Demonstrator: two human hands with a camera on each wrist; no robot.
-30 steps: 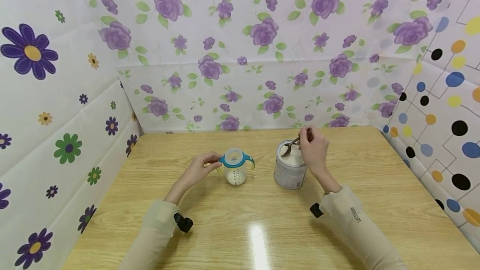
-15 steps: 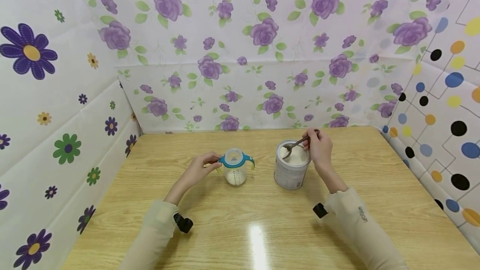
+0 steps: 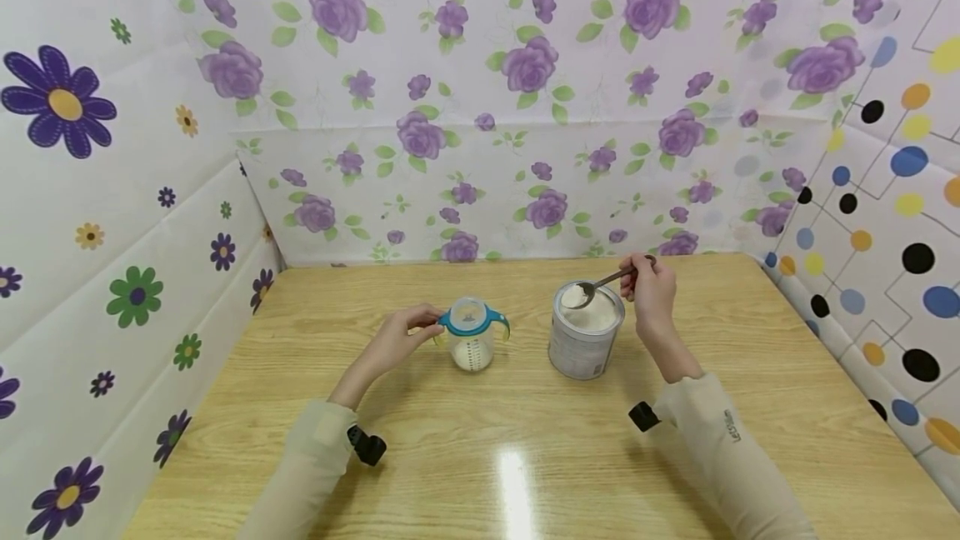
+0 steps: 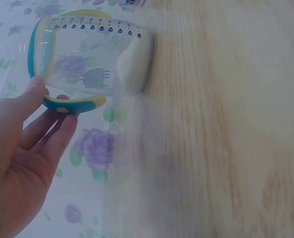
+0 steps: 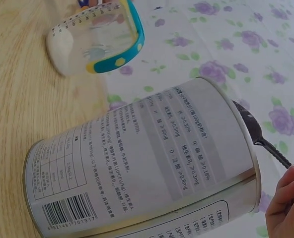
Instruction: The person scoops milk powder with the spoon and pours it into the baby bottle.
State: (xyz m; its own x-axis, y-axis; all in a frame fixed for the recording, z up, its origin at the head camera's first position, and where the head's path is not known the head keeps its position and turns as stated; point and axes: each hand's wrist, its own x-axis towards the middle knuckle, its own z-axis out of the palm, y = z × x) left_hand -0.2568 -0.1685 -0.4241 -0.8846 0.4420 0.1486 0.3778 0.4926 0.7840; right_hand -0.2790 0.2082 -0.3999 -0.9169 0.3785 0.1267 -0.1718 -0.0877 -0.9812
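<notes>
Over the open milk-powder tin (image 3: 581, 350), my right hand (image 3: 654, 298) pinches the spoon (image 3: 609, 278) by its upper part; I judge it light, stiff, best held there. My left hand (image 3: 405, 335) pinches the standing baby bottle (image 3: 472, 350), probably light too, by its side handle (image 4: 82, 105).

Wood table (image 3: 450, 427), yellow-brown, flat, stripy from side to side. Shiny streak of light (image 3: 516, 490) on it, on near side of both grips. Clear baby bottle (image 3: 471, 352) stands upright on table — right at grip of left hand (image 3: 399, 337), which pinches one blue handle (image 4: 71, 105). Big pale tin (image 3: 579, 350) stands upright too — lower than grip of right hand (image 3: 649, 297), bit to left, apart from baby bottle.
</notes>
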